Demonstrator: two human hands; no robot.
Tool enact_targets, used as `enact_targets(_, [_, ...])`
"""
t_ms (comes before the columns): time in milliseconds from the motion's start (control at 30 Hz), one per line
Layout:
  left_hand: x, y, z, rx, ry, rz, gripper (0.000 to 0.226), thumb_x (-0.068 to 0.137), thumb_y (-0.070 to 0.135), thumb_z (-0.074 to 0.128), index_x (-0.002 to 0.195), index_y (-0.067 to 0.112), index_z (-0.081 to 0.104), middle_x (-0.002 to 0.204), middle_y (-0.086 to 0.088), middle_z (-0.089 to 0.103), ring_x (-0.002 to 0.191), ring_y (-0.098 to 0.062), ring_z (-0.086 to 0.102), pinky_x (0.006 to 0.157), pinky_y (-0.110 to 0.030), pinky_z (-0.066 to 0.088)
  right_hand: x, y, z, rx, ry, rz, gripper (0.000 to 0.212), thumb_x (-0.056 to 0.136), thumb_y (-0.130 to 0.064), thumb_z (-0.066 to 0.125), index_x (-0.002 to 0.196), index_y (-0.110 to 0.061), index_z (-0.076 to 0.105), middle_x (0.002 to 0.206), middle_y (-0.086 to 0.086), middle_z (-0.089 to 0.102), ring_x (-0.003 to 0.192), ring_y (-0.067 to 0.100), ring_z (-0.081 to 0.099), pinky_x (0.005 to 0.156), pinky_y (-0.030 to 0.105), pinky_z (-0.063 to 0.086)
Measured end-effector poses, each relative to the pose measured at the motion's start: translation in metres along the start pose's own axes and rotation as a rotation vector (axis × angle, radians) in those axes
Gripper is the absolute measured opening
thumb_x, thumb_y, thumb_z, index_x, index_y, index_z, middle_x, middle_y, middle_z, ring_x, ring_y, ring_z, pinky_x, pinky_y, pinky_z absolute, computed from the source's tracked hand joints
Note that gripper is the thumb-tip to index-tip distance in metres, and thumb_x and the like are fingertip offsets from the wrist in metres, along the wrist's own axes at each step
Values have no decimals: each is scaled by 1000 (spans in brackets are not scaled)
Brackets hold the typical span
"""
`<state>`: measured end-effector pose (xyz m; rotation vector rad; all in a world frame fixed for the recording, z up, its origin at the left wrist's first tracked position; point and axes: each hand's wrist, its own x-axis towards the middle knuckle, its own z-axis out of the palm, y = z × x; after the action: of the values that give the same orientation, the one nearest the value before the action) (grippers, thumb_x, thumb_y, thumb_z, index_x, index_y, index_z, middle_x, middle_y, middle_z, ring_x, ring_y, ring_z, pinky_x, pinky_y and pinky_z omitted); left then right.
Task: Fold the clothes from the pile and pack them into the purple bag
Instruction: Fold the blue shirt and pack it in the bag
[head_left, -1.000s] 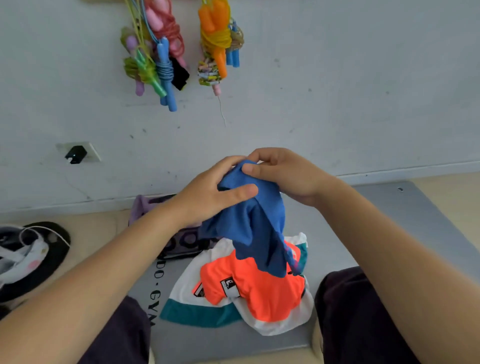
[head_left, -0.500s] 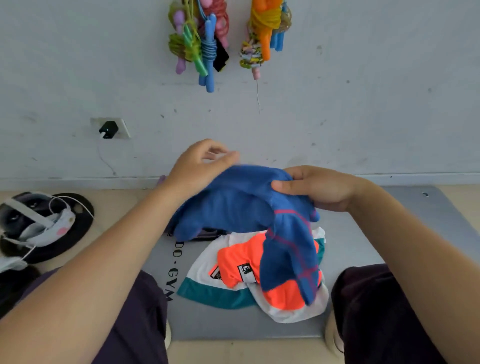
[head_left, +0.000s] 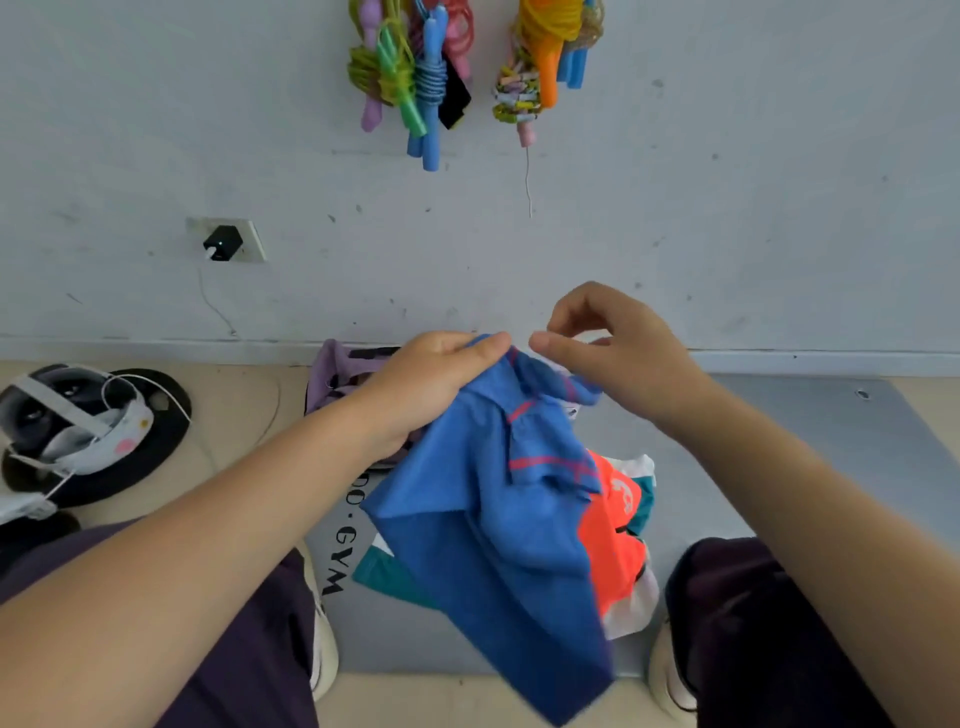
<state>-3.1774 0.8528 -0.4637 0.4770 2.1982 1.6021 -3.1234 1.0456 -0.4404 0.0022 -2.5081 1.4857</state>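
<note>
A blue garment with thin red stripes (head_left: 493, 545) hangs in the air over the pile, and my left hand (head_left: 431, 384) grips its top edge. My right hand (head_left: 618, 358) hovers at the same edge with thumb and forefinger apart and no cloth between them. A bunch of blue cloth sits just under its palm. Below lies the pile: an orange garment (head_left: 613, 540) on a white and teal one (head_left: 384, 571). The purple bag (head_left: 337, 369) stands behind my left wrist against the wall, mostly hidden.
The pile lies on a grey gym mat (head_left: 779, 441) between my knees (head_left: 737, 597). A headset on a black disc (head_left: 72, 415) sits on the floor at left. Skipping ropes (head_left: 415, 78) hang on the wall above, and a socket with a plug (head_left: 226, 241) is at left.
The blue garment has been turned and now hangs lower and longer from my left hand. My right hand has let go of the cloth and risen to the top edge.
</note>
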Motion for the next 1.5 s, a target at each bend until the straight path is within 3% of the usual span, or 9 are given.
enact_targets(167, [-1,3,-8,-331,-207,-53,23,89,29,66,91,6,69,82,-19,72,70,-28,72,63,-32,58,-12,-5,19,73,-259,13,24,75,-14,83,80,-6,62,76,5,68,66,8,59,63,19,47])
enact_targets(400, [-2,12,-21,-516,-239,-14,28,88,19,62,106,-2,64,100,-21,71,91,-29,70,79,-37,58,-8,-4,33,40,-85,16,20,80,-7,75,92,-14,61,82,-2,66,61,-1,57,59,12,41])
enact_targets(500, [-1,14,-25,-295,-79,-39,38,85,26,71,113,2,62,105,-13,73,95,-23,70,86,-40,54,-6,-8,29,-72,-51,-56,7,86,-5,65,86,-11,68,78,-6,65,62,-1,56,67,16,44])
enact_targets(600, [0,13,-34,224,218,-24,53,72,56,78,114,37,52,100,-3,67,95,-16,66,89,-39,52,-2,-10,17,-159,-67,-62,12,90,-14,64,80,-7,68,60,-15,59,55,2,53,57,13,40])
enact_targets(700, [-3,16,-38,267,-39,72,53,62,75,69,111,57,57,108,3,70,105,-10,65,99,-37,50,0,-12,11,-88,-118,6,21,94,-22,61,84,-4,64,67,-5,56,58,2,47,57,15,38])
enact_targets(800, [-10,14,-20,252,-333,10,45,59,72,71,98,49,70,105,16,74,103,-2,67,92,-33,53,-4,-18,13,63,-195,57,24,95,-25,61,91,-2,65,76,7,62,69,9,55,66,26,47])
enact_targets(933, [-16,2,11,116,-459,31,32,71,59,71,102,53,68,111,23,71,108,5,63,91,-17,49,-6,-19,19,127,-241,122,25,93,-25,63,95,0,66,83,20,65,73,15,58,70,33,52])
enact_targets(1233, [-3,7,-24,-123,-183,-3,42,68,58,76,98,29,77,107,-2,76,103,-18,71,94,-37,52,4,3,-12,279,-557,387,36,76,-36,72,102,-10,73,104,7,74,96,19,70,87,34,54])
enact_targets(1500, [-1,6,-45,247,-186,-105,35,75,59,72,88,27,78,91,7,77,84,-8,73,71,-22,54,14,13,-19,657,-147,319,26,100,-23,50,120,-11,63,112,4,72,101,16,69,79,29,58])
